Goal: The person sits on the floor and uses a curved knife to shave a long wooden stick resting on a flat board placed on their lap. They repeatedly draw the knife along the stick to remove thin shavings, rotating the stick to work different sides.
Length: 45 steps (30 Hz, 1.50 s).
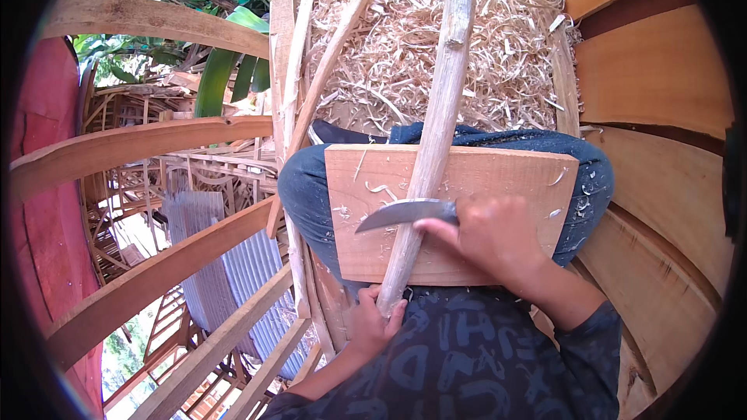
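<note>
With the right hand [494,237] clenched on the curved knife [405,214] and the stick [436,132] gripped low over the lap board [513,179] by the left hand [372,323], those fingers could probably get nicked if the blade skids down.

Dark navy long-sleeved shirt printed with pale grey-blue shapes, sleeves pushed up the forearms, dark blue jeans flecked with shavings, bare hands

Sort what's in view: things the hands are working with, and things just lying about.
In use: knife in right hand; long stick held by left hand; wooden board on the lap.

Lying about: wood shavings; leaning slats; corrugated sheet.
</note>
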### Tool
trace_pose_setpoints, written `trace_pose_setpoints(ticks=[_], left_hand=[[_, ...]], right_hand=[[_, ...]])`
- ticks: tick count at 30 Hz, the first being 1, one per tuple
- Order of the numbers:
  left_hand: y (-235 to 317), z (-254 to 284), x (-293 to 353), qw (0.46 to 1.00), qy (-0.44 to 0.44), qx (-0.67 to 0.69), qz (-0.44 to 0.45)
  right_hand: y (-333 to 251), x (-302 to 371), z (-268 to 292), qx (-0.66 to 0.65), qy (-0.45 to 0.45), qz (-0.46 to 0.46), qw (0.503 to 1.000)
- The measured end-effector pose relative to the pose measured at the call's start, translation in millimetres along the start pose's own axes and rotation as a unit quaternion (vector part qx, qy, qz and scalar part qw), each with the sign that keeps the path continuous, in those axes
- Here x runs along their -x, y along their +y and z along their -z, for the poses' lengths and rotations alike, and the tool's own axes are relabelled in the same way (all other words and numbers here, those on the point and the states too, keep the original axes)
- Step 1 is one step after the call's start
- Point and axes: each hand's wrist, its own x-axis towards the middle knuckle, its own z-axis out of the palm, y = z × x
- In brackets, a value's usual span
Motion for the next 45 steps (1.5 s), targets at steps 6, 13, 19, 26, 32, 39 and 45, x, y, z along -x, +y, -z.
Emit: trace_pose_setpoints(ticks=[6, 13, 19, 26, 32, 39, 45], left_hand=[[10.8, 4.3, -1.1, 1.0, -0.006, -0.011, 0.022], [10.6, 5.5, -4.8, 0.998, -0.01, 0.011, 0.053], [7.8, 6.7, -8.7, 0.998, -0.016, 0.043, 0.047], [10.8, 10.1, -6.6, 0.985, -0.036, 0.142, 0.089], [9.6, 7.2, -3.8, 0.978, -0.049, 0.18, 0.097], [13.9, 7.7, -2.2, 0.969, -0.058, 0.217, 0.106], [16.8, 11.3, -1.4, 0.968, -0.052, 0.221, 0.103]], right_hand=[[84.9, -63.3, 61.6, -0.015, 0.167, -0.213, 0.963], [61.5, -15.0, 29.8, -0.092, 0.132, -0.163, 0.974], [44.7, 13.5, 20.4, -0.194, 0.127, -0.152, 0.961], [17.8, 29.4, -8.9, -0.246, 0.064, -0.102, 0.962], [-19.3, 49.1, -18.5, -0.125, 0.052, 0.013, 0.991], [-12.5, 42.3, -32.8, 0.001, 0.044, 0.03, 0.999], [-4.7, 28.8, -22.7, 0.053, 0.057, 0.022, 0.997]])
